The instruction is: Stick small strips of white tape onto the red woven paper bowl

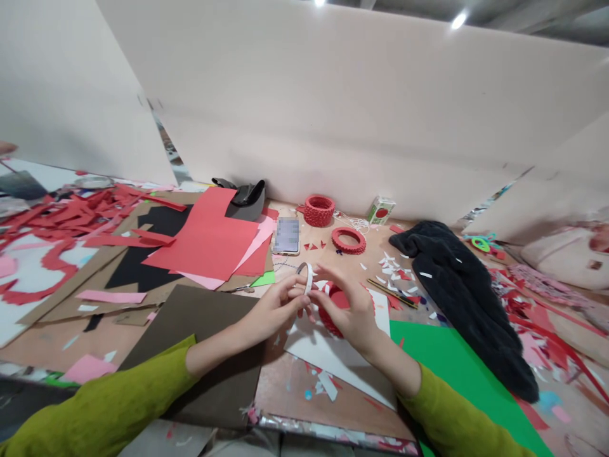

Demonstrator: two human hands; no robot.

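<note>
Looking like smooth matt paper: red sheet (204, 238), green sheet (447, 368). Looking soft and fuzzy: black cloth (466, 298). Shining a bit: white tape ring (307, 277). Looking bumpy: red paper rings (349, 240).

A brown table (352, 406) carries the clutter. Just beyond the hands (323, 311) lie a phone (287, 235), two red woven rings (349, 240) and a small carton (380, 210). To their left lie red paper (207, 238) and grey card (209, 343); to their right, a green sheet (457, 374) and dark cloth (466, 298).
</note>
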